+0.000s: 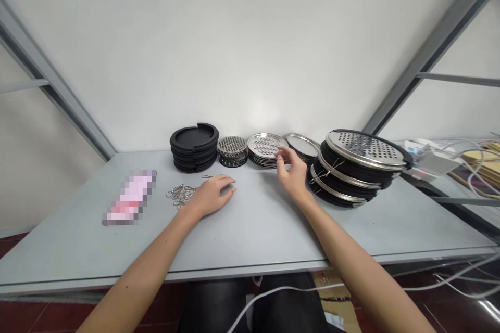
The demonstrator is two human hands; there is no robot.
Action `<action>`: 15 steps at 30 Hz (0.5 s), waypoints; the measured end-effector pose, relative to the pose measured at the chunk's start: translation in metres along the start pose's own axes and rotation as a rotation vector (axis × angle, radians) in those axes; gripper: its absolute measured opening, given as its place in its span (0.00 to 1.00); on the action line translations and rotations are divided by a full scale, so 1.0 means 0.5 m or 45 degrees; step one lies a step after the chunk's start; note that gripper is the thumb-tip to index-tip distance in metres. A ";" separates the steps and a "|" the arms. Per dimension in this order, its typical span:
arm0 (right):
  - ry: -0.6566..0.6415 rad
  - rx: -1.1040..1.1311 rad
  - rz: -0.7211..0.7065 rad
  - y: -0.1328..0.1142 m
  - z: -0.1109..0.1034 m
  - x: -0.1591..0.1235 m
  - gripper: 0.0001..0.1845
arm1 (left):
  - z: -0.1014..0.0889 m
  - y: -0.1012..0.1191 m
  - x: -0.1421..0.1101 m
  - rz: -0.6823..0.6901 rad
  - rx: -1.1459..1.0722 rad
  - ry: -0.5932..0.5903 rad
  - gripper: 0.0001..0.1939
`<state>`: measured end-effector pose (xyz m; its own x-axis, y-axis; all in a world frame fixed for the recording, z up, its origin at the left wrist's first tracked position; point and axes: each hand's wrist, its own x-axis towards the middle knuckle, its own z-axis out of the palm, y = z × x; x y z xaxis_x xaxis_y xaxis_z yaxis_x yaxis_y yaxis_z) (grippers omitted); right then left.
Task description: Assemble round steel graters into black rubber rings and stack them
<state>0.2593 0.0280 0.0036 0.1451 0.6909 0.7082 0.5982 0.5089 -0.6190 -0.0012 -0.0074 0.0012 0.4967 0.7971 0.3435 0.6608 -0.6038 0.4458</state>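
Note:
My left hand [214, 195] rests low over the grey table with its fingers stretched out and holds nothing. Beside it, to the left, is a loose pile of small metal wire clips [182, 194], with one clip [207, 177] lying just beyond my fingers. My right hand [292, 170] is raised with thumb and fingers apart, nothing visible between them. Its fingertips are nearest to a stack of round perforated metal grater plates [267, 146]. Close on its right stand several metal plates stacked with black round holders [355, 174], with wire clips [327, 170] on the near side.
Along the wall stand a stack of black round holders [194, 146], smaller round grater plates [233, 151] and shiny metal discs [303, 144]. A pixelated pink object [130, 197] lies at left. White cables and boxes [435, 158] are at far right. Grey metal posts [425, 57] flank the table.

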 end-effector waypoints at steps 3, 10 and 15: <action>0.107 -0.175 -0.019 0.016 0.004 0.007 0.23 | -0.002 0.004 0.000 -0.007 0.006 -0.002 0.16; 0.081 -0.300 0.187 0.065 -0.001 0.029 0.28 | -0.005 0.013 -0.003 -0.022 0.015 -0.021 0.16; 0.023 -0.396 0.155 0.081 -0.002 0.031 0.25 | -0.006 0.018 -0.002 -0.018 0.033 -0.031 0.17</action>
<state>0.2864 0.0587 -0.0103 0.2425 0.7263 0.6432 0.7872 0.2402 -0.5680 0.0028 -0.0139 0.0072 0.5003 0.8058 0.3169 0.6821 -0.5922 0.4290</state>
